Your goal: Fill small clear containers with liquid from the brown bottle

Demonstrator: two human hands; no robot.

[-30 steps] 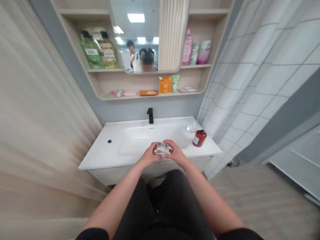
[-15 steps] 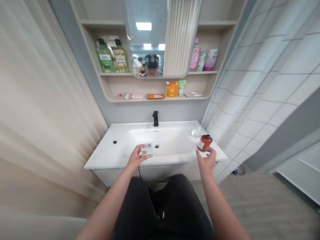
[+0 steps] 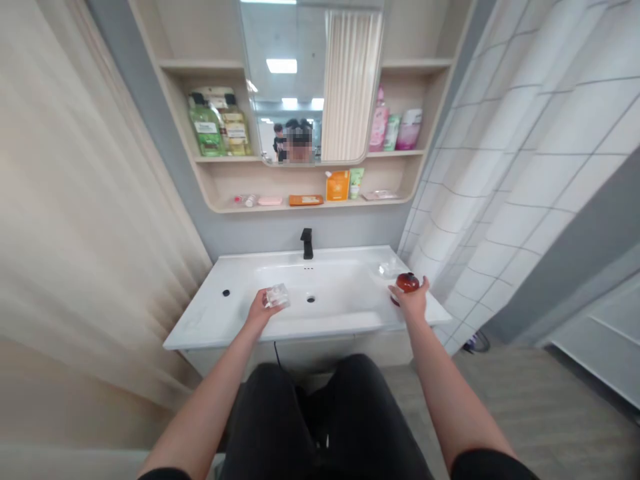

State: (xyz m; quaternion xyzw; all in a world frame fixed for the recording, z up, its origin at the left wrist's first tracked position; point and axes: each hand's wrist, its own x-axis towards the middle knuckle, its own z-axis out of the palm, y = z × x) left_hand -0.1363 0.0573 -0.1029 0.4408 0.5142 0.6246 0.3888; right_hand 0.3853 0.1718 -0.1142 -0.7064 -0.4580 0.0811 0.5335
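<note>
My left hand (image 3: 259, 311) is closed on a small clear, box-like container (image 3: 277, 295), held over the front left part of the sink basin. What is inside the container is too blurred to tell. At the right end of the counter, my right hand (image 3: 413, 301) wraps around an amber bottle (image 3: 407, 282) with a dark top. The bottle looks upright; the hand hides much of its front, and I cannot tell whether its base rests on the counter. Just behind it lies a clear object (image 3: 388, 269).
A black faucet (image 3: 307, 244) stands behind the white sink (image 3: 345, 297). Above, a mirror cabinet with shelves (image 3: 240, 208) carries several bottles, an orange pouch (image 3: 338, 186) and a green tube (image 3: 356, 183). Curtains hang on the left (image 3: 75, 200) and right (image 3: 530, 167).
The amber bottle has gone from tilted to upright, and my right hand has come up around it. My left hand has turned the clear container and shifted slightly left. The view has tilted a little.
</note>
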